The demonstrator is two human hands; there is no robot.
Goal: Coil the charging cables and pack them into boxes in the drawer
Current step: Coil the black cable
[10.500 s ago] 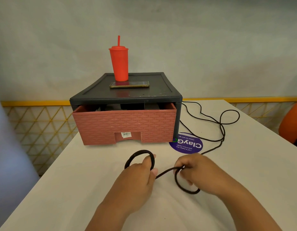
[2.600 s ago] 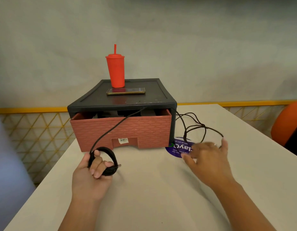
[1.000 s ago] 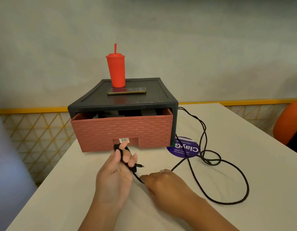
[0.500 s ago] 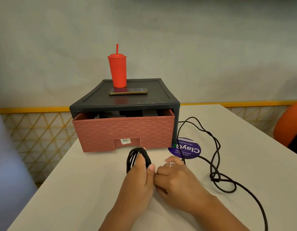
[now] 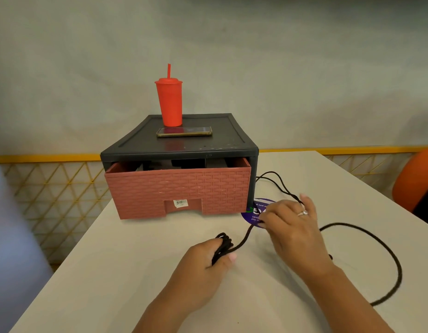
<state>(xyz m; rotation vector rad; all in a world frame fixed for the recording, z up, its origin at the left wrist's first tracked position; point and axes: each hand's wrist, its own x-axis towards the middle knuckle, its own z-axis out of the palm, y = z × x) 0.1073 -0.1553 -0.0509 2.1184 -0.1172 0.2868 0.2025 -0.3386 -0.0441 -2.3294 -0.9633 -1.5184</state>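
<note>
Head view, single frame.

- Left hand (image 5: 208,263): rests low on the white table (image 5: 107,280), in front of the drawer unit. The fingers are curled round a coil (image 5: 223,242) of black charging cable (image 5: 243,237); several turns are seen bunched together in the grip.
- Right hand (image 5: 292,227): raised just right of the left hand. One strand of the cable is pinched between thumb and forefinger; the other fingers are held more loosely spread. A ring (image 5: 303,212) is worn.
- Cable path: from the coil a short strand is led up to the right hand's pinch. Beyond that hand a wide loose loop is laid on the table to the right. A further doubled strand is seen coming out from behind the right side of the unit and passing behind the right hand.
- Drawer (image 5: 179,191): pink, brick-patterned front, pulled partly out of the dark grey unit (image 5: 232,145). Dark boxes (image 5: 184,163) are visible in the gap; their contents cannot be made out.
- On the unit's top: a red tumbler (image 5: 169,102) with straw, upright, and a phone (image 5: 184,131) lying flat just in front of it.
- A purple round sticker (image 5: 252,216) is partly covered by the right hand.
</note>
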